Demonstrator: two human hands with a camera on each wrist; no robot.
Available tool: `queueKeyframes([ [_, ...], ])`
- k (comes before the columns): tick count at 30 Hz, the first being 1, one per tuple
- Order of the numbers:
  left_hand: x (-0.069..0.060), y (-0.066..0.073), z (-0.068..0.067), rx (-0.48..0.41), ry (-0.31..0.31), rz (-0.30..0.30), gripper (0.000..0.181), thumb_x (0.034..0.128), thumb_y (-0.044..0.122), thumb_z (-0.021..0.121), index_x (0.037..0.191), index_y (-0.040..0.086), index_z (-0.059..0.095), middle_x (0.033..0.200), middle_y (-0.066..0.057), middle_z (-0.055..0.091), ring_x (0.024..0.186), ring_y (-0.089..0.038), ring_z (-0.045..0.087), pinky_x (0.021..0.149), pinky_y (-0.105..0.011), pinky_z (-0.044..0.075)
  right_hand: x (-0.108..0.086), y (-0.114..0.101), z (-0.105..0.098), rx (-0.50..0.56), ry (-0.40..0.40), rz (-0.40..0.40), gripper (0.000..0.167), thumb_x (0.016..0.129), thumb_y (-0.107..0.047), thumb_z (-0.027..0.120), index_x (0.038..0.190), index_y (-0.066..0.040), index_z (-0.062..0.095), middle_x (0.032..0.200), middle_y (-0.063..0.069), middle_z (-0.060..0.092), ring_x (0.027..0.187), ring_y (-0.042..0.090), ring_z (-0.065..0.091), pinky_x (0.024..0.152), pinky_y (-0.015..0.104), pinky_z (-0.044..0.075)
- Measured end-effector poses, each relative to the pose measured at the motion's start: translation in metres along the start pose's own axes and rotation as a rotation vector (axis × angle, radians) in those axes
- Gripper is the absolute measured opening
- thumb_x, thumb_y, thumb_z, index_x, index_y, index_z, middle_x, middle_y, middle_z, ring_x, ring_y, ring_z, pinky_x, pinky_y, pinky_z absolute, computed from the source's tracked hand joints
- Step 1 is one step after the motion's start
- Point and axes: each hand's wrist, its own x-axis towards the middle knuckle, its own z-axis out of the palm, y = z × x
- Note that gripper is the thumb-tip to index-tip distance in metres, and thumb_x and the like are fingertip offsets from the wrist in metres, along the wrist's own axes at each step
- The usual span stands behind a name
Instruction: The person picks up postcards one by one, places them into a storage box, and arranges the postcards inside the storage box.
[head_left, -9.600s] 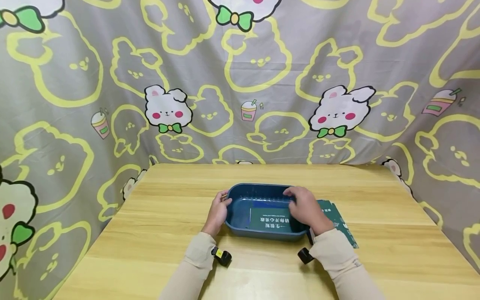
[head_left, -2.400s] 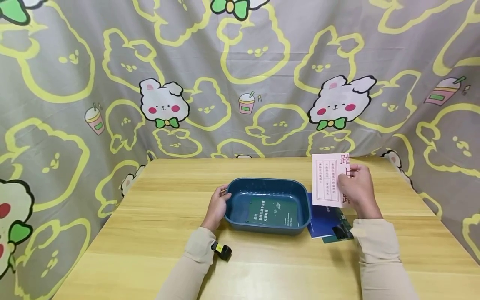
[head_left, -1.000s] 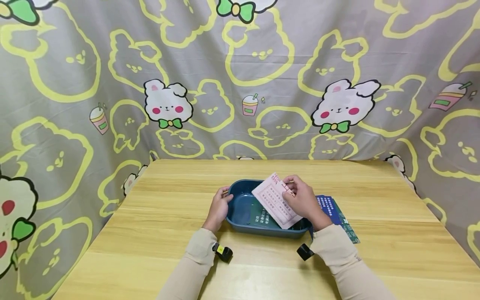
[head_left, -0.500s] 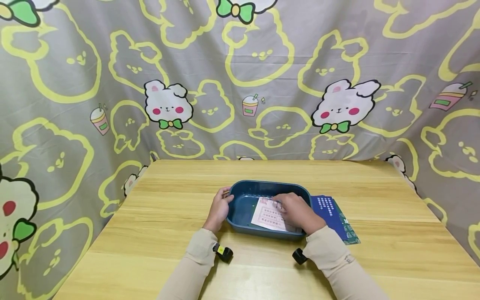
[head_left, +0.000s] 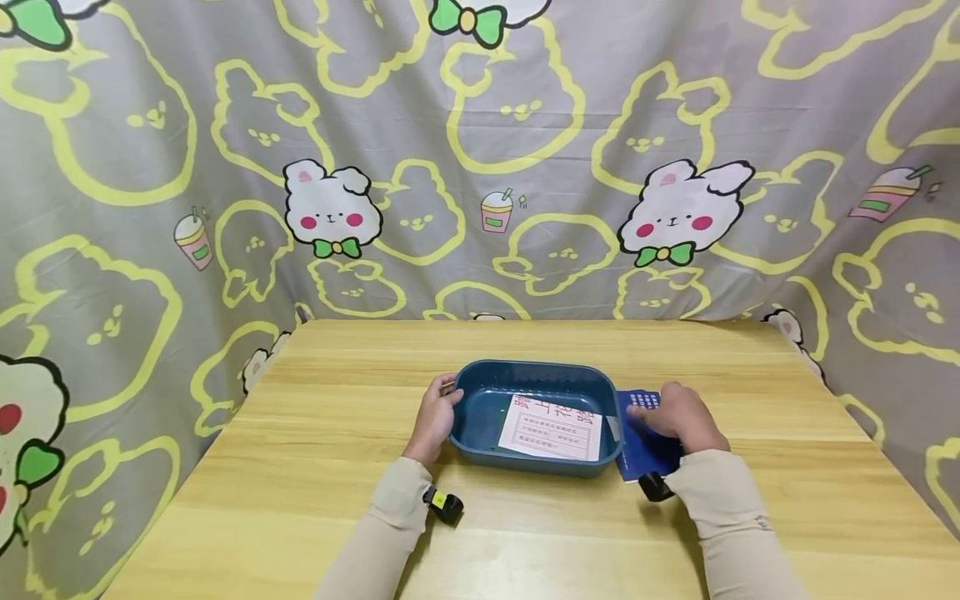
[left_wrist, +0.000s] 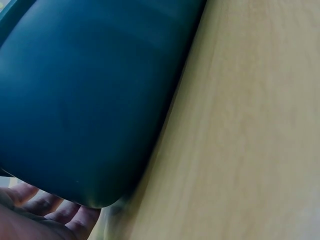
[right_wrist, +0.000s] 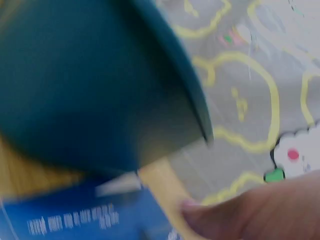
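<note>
A dark teal tray [head_left: 540,468] stands on the table, its left end gripped by the left hand [head_left: 433,419], thumb over the rim; in the left wrist view that hand's fingers [left_wrist: 60,212] lie curled against the outer wall. Inside the tray lies a pale pink card [head_left: 551,429] with red print. Just right of the tray are blue cards [head_left: 643,450], also in the right wrist view [right_wrist: 70,220]. The right hand [head_left: 686,417] is over them, palm down; whether it touches them is not clear. In the right wrist view only its thumb [right_wrist: 255,210] shows.
The wooden table [head_left: 315,500] reaches back to a grey curtain [head_left: 525,108] with yellow outlines and rabbit prints. Black wrist cameras sit on the left wrist [head_left: 447,506] and right wrist [head_left: 655,487].
The right hand carried the pink card from the right into the tray, let it go and moved back right over the blue cards. The left hand has stayed on the tray.
</note>
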Motion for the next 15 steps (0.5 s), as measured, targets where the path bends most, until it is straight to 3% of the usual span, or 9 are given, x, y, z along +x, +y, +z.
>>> queueKeyframes([
  [3,0.000,0.001,-0.002,-0.004,0.006,-0.003,0.035,0.1002,0.011,0.046,0.134,0.003,0.049,0.133,-0.018,0.051,0.126,-0.034,0.043,0.107,-0.052,0.031,0.002,0.011,-0.002,-0.038,-0.126,0.070,0.076,0.080,-0.039,0.079,0.114,0.022,0.049,0.093,0.030,0.051,0.084,0.041,0.051,0.073,0.048,0.047],
  [5,0.000,0.001,-0.002,-0.001,-0.001,0.000,0.035,0.1004,0.011,0.045,0.134,0.002,0.048,0.133,-0.019,0.050,0.126,-0.035,0.043,0.106,-0.053,0.031,0.004,0.016,-0.001,-0.026,-0.142,0.085,0.075,0.077,-0.036,0.081,0.113,0.022,0.049,0.093,0.029,0.051,0.085,0.041,0.050,0.074,0.048,0.047],
  [8,-0.001,0.000,-0.002,-0.003,-0.008,-0.013,0.034,0.1008,0.012,0.045,0.134,0.003,0.048,0.134,-0.018,0.049,0.126,-0.035,0.043,0.107,-0.053,0.031,0.004,0.025,-0.001,0.060,-0.123,0.076,0.060,0.077,-0.025,0.080,0.104,0.019,0.050,0.087,0.025,0.053,0.079,0.036,0.054,0.069,0.043,0.049],
  [12,-0.003,-0.001,-0.002,-0.009,-0.009,-0.020,0.034,0.1011,0.011,0.044,0.134,0.004,0.048,0.134,-0.018,0.050,0.126,-0.035,0.044,0.107,-0.054,0.030,0.003,0.037,-0.004,0.327,-0.090,0.073,0.037,0.080,-0.007,0.068,0.101,0.018,0.051,0.080,0.017,0.056,0.065,0.025,0.058,0.056,0.036,0.051],
  [15,-0.003,-0.002,-0.002,-0.012,-0.013,-0.015,0.034,0.1011,0.012,0.044,0.134,0.004,0.048,0.133,-0.018,0.050,0.125,-0.035,0.044,0.106,-0.054,0.031,0.002,0.042,-0.012,0.539,-0.058,0.095,0.039,0.088,-0.002,0.053,0.119,0.021,0.045,0.078,0.013,0.060,0.058,0.021,0.061,0.053,0.037,0.054],
])
